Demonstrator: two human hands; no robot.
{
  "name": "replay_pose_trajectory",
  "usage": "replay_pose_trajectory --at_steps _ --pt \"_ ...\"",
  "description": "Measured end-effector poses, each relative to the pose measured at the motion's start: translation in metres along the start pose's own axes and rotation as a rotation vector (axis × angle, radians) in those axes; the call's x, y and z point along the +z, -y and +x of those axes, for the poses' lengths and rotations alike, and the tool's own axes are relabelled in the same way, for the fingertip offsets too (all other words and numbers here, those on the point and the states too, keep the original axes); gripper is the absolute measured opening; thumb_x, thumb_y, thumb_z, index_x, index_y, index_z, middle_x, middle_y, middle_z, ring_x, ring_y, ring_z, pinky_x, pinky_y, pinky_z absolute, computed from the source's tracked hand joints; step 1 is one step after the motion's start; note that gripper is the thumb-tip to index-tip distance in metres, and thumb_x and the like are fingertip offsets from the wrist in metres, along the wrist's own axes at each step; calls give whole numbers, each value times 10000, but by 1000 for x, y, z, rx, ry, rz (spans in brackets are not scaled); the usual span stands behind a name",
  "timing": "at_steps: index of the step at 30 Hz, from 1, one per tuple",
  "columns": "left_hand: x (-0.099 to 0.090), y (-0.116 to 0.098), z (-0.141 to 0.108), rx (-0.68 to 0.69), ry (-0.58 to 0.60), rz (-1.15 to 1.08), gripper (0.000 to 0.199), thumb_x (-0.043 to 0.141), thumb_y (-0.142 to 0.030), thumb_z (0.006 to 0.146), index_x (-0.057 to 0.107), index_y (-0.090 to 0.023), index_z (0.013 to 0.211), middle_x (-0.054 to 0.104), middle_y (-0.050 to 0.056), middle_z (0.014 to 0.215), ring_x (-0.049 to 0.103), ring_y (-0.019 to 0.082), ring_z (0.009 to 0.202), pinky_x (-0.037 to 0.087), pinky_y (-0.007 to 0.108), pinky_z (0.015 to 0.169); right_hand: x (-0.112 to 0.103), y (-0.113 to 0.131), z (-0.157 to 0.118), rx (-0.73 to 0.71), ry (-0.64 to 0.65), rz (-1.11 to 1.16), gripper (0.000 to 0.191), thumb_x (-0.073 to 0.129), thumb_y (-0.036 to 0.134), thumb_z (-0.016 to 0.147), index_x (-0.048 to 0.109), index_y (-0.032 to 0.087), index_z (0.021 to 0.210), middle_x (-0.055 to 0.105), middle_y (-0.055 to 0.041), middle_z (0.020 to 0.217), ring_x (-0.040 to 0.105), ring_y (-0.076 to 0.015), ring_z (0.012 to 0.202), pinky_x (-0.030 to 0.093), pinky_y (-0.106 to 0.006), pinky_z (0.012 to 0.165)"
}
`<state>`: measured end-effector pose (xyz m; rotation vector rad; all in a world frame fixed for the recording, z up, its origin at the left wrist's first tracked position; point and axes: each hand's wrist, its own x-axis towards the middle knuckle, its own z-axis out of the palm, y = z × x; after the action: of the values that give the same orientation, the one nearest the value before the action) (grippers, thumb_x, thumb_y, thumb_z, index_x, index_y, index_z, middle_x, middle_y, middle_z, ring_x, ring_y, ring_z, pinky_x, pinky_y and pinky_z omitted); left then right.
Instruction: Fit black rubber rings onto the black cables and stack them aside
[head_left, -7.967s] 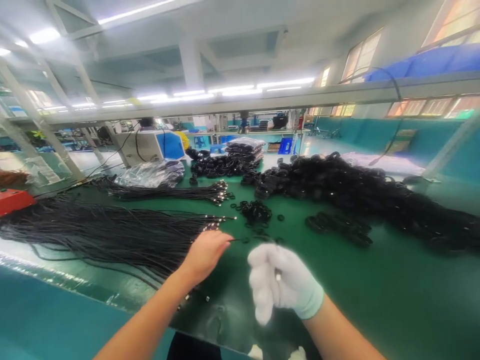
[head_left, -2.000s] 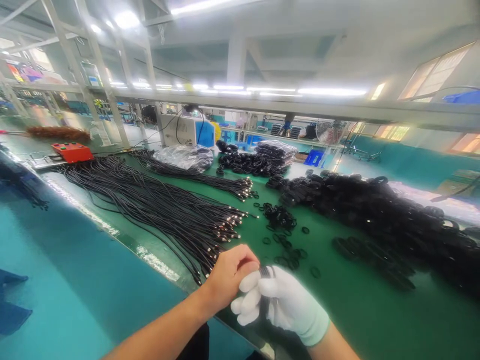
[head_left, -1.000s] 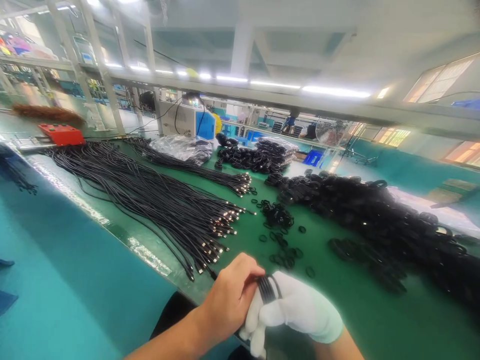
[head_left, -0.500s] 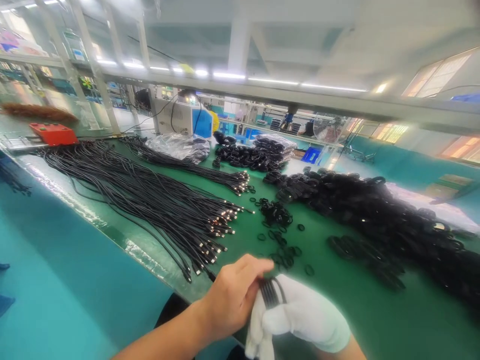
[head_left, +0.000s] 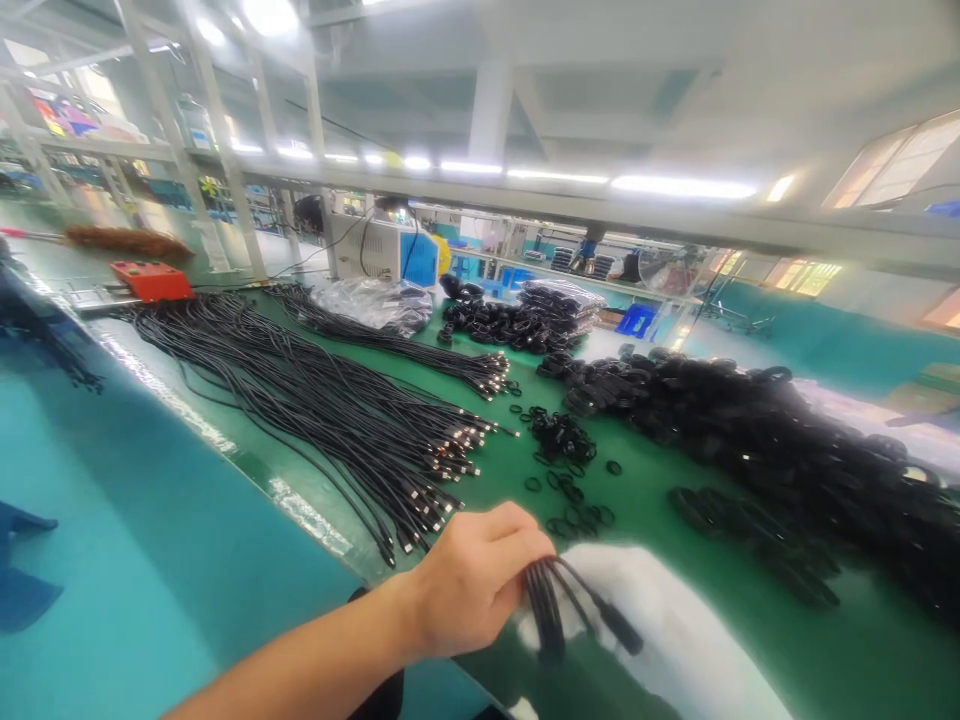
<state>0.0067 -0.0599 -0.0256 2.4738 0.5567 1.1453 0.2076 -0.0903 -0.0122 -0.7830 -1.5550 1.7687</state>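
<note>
My bare left hand (head_left: pixel 476 570) is closed on a coiled black cable (head_left: pixel 546 610) just above the front of the bench. One connector end of the cable sticks out to the right, beyond the coil. Behind and beside the coil is my right hand (head_left: pixel 675 610) in a white glove, smeared by motion, its fingers not readable. Small black rings (head_left: pixel 577 518) lie on the green mat just past my hands. To the left, a long bundle of straight black cables (head_left: pixel 322 410) lies with its metal plug ends pointing toward the rings.
A large heap of coiled black cables (head_left: pixel 720 420) covers the right side of the green mat (head_left: pixel 637 530). Further back are a clear plastic bag (head_left: pixel 375 303), a blue and white machine (head_left: pixel 382 250) and a red box (head_left: pixel 154 280). A shelf beam (head_left: pixel 480 185) spans above the bench.
My left fingers have closed on the coiled cable. The gloved right hand, earlier wrapped around the coil, has shifted right and blurred. One cable end now hangs out to the right.
</note>
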Motion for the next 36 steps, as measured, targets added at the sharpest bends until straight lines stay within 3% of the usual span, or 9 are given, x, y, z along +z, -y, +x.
replay_pose_trajectory --at_steps 2,5,9,15,21,24,30,36 --pt "-5 0 1 -45 17 28 248 401 -73 821 580 -141 980 567 75 890 553 136 774 468 220 702 -7 3 -1 -60 -111 -23 592 411 615 856 593 140 1157 641 -150 1022 590 -282 933 470 -418 820" --pt "-9 2 4 -115 93 62 278 407 -48 800 580 -158 987 559 57 902 551 135 778 460 224 710 -2 7 5 -91 -225 -129 555 572 516 815 488 221 1277 557 -115 1200 502 -290 1099 419 -429 920" --pt "-7 6 7 -181 157 30 280 421 -56 810 588 -185 994 549 31 891 538 126 777 441 214 714 15 11 17 -34 -132 -159 543 726 387 705 553 196 1183 579 -84 1111 525 -283 1032 437 -437 905" --pt "-7 9 12 -369 147 -7 284 409 -62 815 634 -196 924 560 19 877 546 123 788 429 221 733 17 -8 34 35 -108 21 457 734 294 674 556 177 1078 604 -43 852 613 -208 724 537 -383 663" --pt "-12 5 22 -677 166 -281 162 483 -184 793 570 -201 929 600 -25 724 567 117 607 424 205 536 6 -28 38 42 15 361 368 695 302 720 592 104 1013 597 -120 953 625 -225 797 562 -379 630" --pt "-10 5 25 -688 135 -174 126 465 -162 769 585 -197 789 620 -26 681 571 119 611 406 202 532 4 -33 40 37 2 374 347 689 294 748 614 89 1017 616 -129 914 630 -208 769 560 -363 627" --pt "-1 7 28 -690 45 -3 110 502 -137 699 590 -201 718 615 -35 639 538 110 587 378 201 529 4 -39 44 -2 -71 312 331 691 293 760 634 82 1008 628 -108 846 620 -192 753 551 -360 645" --pt "-1 7 29 -735 60 38 69 508 -155 685 552 -207 675 590 -44 602 516 107 557 351 196 485 7 -36 41 -32 -98 307 285 670 270 779 634 76 984 622 -110 854 599 -190 768 535 -376 681"
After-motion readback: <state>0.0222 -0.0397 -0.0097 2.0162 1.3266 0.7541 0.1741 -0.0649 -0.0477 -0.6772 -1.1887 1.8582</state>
